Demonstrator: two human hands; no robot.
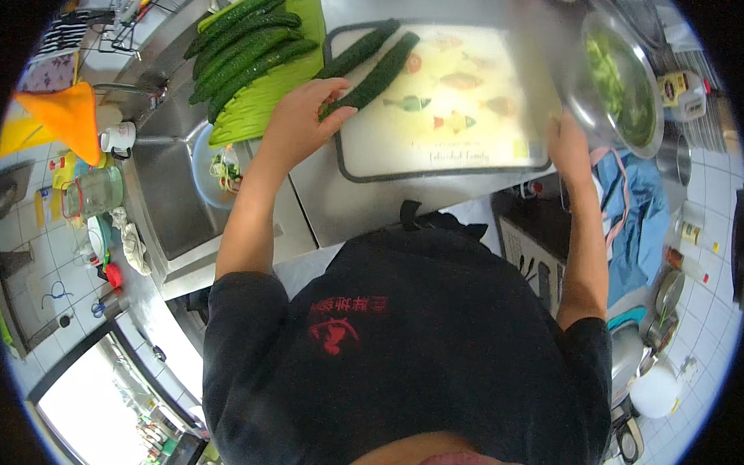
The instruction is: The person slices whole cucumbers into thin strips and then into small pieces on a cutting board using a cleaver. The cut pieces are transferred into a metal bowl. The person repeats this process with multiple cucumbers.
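My left hand [308, 119] has its thumb and fingers around the near end of a dark green cucumber [383, 76], which lies slanting on a white cutting board [405, 157] with a dark rim and printed fish. Beside it a second cucumber [363, 49] reaches over the board's left edge. At the board's right edge is my right hand [567, 144], fingers curled, next to a steel bowl [653, 88] holding green pieces [605, 71]. A greyish blur above this hand hides what it may hold. Several more cucumbers [249, 56] lie on a green mat [259, 112] at the left.
Left of the counter is a steel sink [176, 195] with a translucent bowl of scraps [207, 187] in it. A white mug [118, 137] and a glass jar [100, 192] stand beyond. On the right are a blue cloth bag [639, 223] and a plastic jug [684, 96].
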